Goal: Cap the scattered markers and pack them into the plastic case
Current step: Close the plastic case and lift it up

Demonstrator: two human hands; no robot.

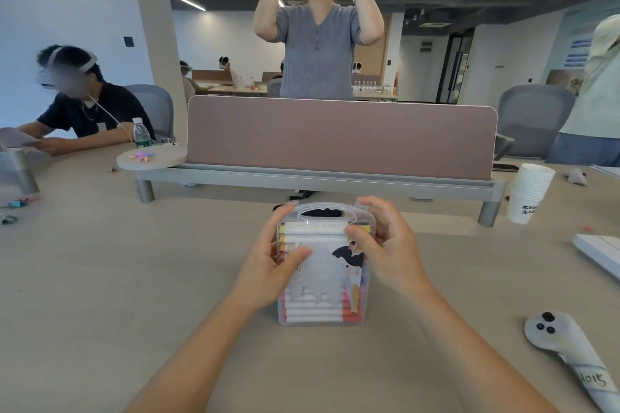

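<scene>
Both hands, left hand (273, 265) and right hand (385, 245), grip the marker-filled plastic case (320, 278) by its sides

A stack of paper cups (530, 193) stands near a controller (567, 355).

Both forearms are stretched forward and angled inward. The left hand (273, 265) and right hand (389, 245) are curled round opposite sides of the plastic case (322, 278), thumbs laid across its front.
</scene>
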